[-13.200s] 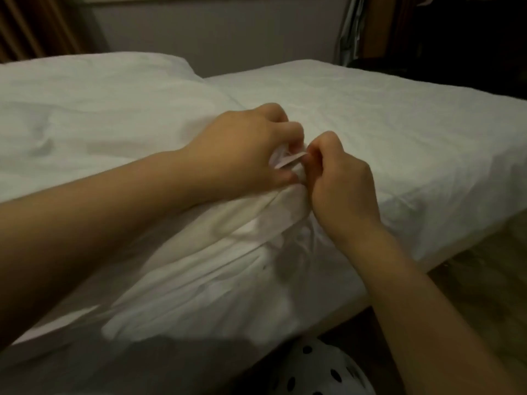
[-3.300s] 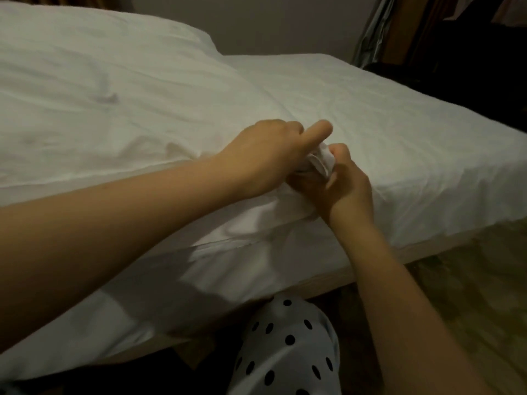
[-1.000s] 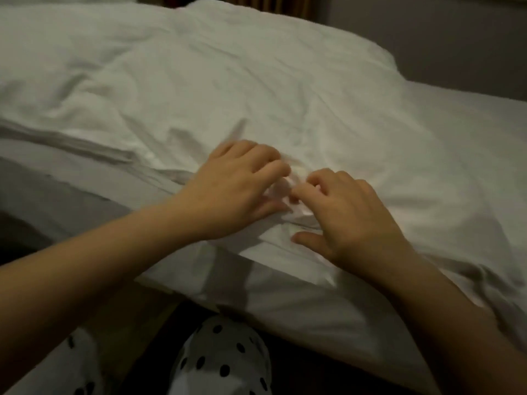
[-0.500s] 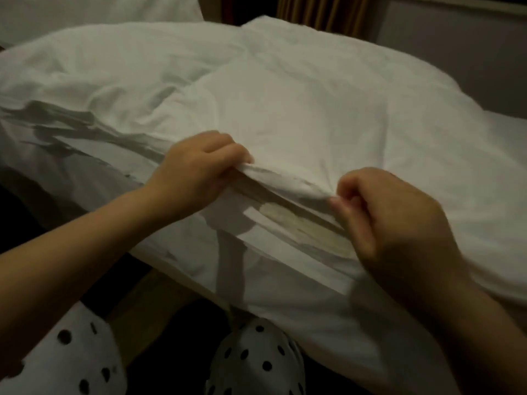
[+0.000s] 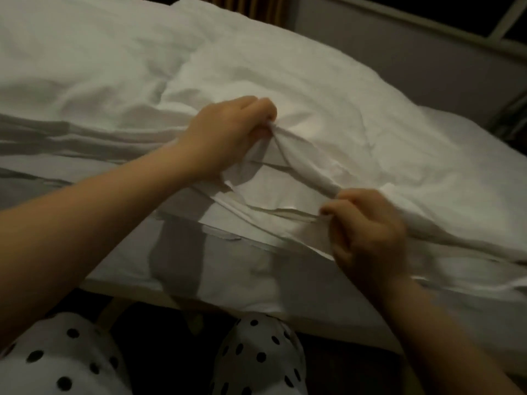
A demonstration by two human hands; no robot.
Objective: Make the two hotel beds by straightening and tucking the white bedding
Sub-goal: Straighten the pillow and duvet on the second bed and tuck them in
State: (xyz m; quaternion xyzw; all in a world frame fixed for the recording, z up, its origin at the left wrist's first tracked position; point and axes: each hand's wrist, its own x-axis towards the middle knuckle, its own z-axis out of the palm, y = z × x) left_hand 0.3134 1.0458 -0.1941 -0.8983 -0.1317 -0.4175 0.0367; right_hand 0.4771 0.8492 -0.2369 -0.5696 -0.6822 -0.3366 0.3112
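Head view: the left hand [image 5: 228, 138] and right hand [image 5: 368, 232], close together a second ago, now stand apart. Each grip pinches the hem of the white bedding [image 5: 356, 115] at the near edge of the bed [image 5: 285, 283]. Straightening proceeds; tucking apparently remains.

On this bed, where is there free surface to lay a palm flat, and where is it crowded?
Free: the top of the duvet beyond the gripped fold, up to the grey wall, and the mattress side below it. Crowded: the bunched duvet edge stretched between the left hand and the right hand, both gripping it.
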